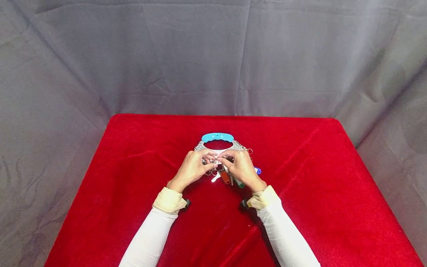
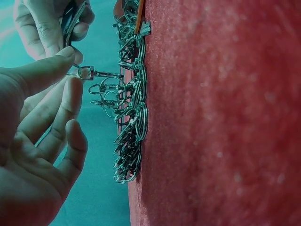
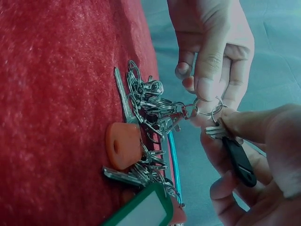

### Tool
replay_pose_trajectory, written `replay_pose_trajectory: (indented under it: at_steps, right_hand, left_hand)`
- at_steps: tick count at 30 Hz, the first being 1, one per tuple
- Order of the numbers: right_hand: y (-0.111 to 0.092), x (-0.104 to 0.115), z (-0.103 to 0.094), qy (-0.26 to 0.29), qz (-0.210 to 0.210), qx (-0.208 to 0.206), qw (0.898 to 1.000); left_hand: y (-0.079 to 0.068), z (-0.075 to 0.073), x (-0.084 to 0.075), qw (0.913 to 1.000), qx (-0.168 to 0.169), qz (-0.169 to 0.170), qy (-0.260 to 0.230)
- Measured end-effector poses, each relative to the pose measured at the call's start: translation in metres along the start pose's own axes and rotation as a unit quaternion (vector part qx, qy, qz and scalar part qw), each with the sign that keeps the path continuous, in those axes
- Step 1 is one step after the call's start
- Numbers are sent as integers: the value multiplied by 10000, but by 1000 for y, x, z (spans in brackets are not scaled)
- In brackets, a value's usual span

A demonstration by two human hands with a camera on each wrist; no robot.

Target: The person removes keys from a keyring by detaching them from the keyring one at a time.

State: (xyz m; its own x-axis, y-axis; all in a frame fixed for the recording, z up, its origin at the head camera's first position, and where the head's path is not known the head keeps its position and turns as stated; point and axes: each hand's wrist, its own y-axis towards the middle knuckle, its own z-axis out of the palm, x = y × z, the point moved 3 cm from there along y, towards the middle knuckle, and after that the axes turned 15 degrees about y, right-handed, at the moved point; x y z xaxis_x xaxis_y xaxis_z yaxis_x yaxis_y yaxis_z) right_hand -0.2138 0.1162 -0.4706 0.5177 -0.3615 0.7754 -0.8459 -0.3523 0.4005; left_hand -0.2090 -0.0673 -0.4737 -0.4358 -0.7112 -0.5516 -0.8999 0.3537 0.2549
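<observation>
Both hands meet over the near edge of a key holder [image 1: 217, 137] with a blue grip and rows of metal rings. My left hand [image 1: 189, 167] pinches a split ring [image 3: 207, 114] between thumb and fingertip. That ring hangs from a small swivel clasp [image 2: 85, 72] on the holder. In my right hand [image 1: 242, 167], thumb and fingers hold a silver key [image 3: 215, 132] with a black key tag [image 3: 242, 162], right at the split ring. An orange key tag [image 3: 124, 146] and a green key tag [image 3: 146, 209] hang beside them.
A red cloth [image 1: 150, 148] covers the table, with grey curtains [image 1: 186, 55] behind and at the sides. A blue tag [image 1: 257, 170] lies right of my right hand. Several bunched rings [image 2: 129, 150] line the holder's edge.
</observation>
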Motion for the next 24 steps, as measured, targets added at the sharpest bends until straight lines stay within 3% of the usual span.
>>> replay_pose_trajectory:
  at_steps: [13,24]
  right_hand:
    - [1,2,-3,38,-110,-35,9999]
    - [0,1,-5,135,-323,115,9993]
  left_hand:
    - [0,3,2,9998,-95,48,-165]
    - [1,3,2,9999,-44,-55,116]
